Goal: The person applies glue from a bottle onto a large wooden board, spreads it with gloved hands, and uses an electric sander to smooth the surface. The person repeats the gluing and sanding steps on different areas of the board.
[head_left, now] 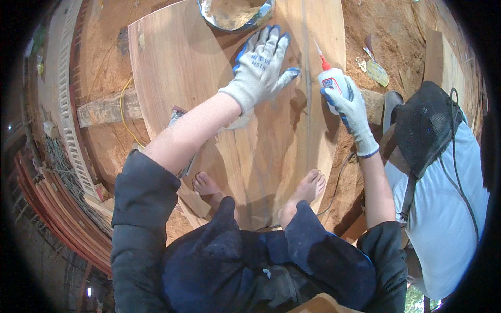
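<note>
The left hand (259,65), in a white knit glove with blue fingertips, lies flat with its fingers spread on the large rounded slab of pale brown wood (209,68), beside a dark seam (308,104) running lengthwise down the board. The right hand (350,107), gloved the same way, has its grip wrapped around a white plastic squeeze bottle with a red pointed nozzle (332,78), held tilted just above the slab's right side, nozzle close to the seam. The chief risk, as I judge it, is that a hard squeeze lets adhesive run past the seam and pool on the clean face, or reach the left glove resting so near. The nozzle points up and left, so the stream could miss the line. The person's bare feet (261,190) stand on the slab's near end; drips there could be trodden. A round metal basin of sawdust (235,13) sits at the far edge, and another person in a light blue shirt (443,208) is close on the right, where a bump to the elbow could jog the bottle.
</note>
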A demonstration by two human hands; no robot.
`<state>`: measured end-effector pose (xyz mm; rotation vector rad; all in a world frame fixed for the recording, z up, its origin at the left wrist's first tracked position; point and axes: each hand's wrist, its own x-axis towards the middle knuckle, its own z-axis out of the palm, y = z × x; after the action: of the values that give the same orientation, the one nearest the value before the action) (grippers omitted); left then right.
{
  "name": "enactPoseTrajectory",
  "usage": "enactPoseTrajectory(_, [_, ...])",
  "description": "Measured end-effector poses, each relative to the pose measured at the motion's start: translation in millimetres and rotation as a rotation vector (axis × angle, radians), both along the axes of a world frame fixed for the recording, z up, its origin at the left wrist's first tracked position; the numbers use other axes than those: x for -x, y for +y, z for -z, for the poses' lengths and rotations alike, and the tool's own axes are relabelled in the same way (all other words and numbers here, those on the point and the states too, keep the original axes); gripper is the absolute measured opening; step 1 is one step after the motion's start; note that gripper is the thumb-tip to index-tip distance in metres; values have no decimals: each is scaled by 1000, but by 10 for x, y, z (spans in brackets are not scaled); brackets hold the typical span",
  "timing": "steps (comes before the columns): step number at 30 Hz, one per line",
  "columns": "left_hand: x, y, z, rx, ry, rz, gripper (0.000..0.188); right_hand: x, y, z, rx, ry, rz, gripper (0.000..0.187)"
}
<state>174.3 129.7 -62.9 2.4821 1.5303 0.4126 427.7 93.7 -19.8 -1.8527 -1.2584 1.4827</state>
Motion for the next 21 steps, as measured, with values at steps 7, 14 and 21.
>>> enactPoseTrajectory(7, [-35, 92, 7, 38, -10, 49, 74, 17, 44, 41, -84, 12, 7, 52])
enactPoseTrajectory(14, [89, -55, -55, 114, 136, 18, 79, -35, 239, 20, -17, -21, -113, 60])
enactPoseTrajectory(21, [88, -44, -73, 171, 143, 34, 80, 56, 411, -50, 22, -37, -173, 57])
